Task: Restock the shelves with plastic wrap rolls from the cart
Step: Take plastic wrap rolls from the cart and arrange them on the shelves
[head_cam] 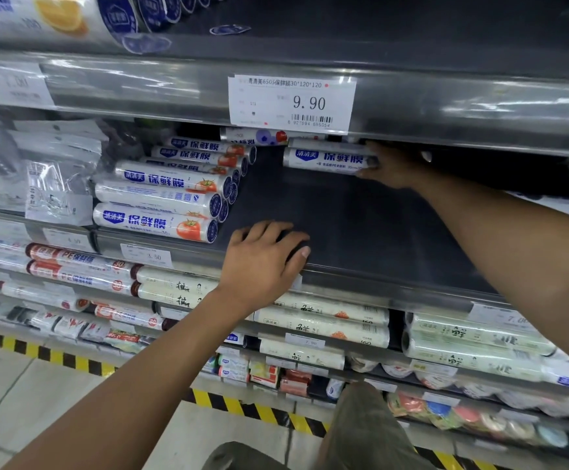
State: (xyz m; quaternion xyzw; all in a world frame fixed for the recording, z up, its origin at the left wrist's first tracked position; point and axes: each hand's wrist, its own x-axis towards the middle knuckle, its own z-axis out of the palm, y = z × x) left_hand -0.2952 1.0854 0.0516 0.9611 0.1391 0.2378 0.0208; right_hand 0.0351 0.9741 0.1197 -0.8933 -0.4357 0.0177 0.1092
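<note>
My right hand [391,166] reaches deep into the dark middle shelf [361,232] and holds the right end of a white plastic wrap roll [327,159] with blue lettering, lying at the back. Another roll [323,144] lies just behind it. My left hand [264,262] rests on the shelf's front edge, fingers curled over the lip, holding nothing. A stack of several matching rolls [161,198] with tomato pictures lies at the left of the same shelf.
A 9.90 price tag [291,101] hangs from the shelf above. Bagged goods [38,164] fill the left. Lower shelves hold more rolls [323,323] and small packs. Yellow-black tape [228,401] marks the floor. My knee [364,432] shows below.
</note>
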